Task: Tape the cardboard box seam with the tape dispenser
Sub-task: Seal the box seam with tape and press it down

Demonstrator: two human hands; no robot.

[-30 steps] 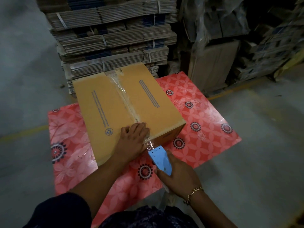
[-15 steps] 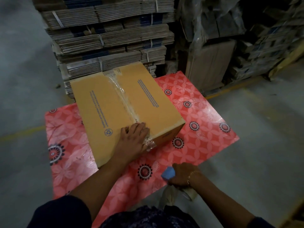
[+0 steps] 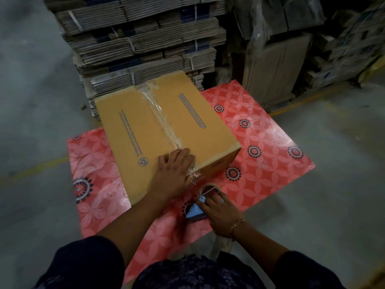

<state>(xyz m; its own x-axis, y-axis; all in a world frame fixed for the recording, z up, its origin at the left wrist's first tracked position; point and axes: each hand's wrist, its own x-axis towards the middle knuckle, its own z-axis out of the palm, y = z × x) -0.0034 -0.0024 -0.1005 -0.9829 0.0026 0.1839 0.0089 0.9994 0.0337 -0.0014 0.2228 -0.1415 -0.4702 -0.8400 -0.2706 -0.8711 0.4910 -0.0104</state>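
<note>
A brown cardboard box (image 3: 135, 130) lies flaps-up on a red patterned table. Clear tape (image 3: 161, 119) runs along its centre seam from the far edge to the near edge. My left hand (image 3: 174, 174) presses flat on the near end of the seam, fingers over the box's edge, where a crinkled tape end hangs down. My right hand (image 3: 218, 213) rests on the blue tape dispenser (image 3: 196, 211), which sits on the table just in front of the box with its tape roll toward the box.
The red table (image 3: 270, 147) has bare surface to the right of the box. Strapped stacks of flattened cardboard (image 3: 141, 44) stand behind it. Wrapped cartons (image 3: 277, 65) fill the back right. Grey concrete floor (image 3: 31, 101) surrounds the table.
The tape was cut from the dispenser at the box's near edge. My right hand drew the dispenser back, then set it down on the table in front of the box. My left hand stayed put.
</note>
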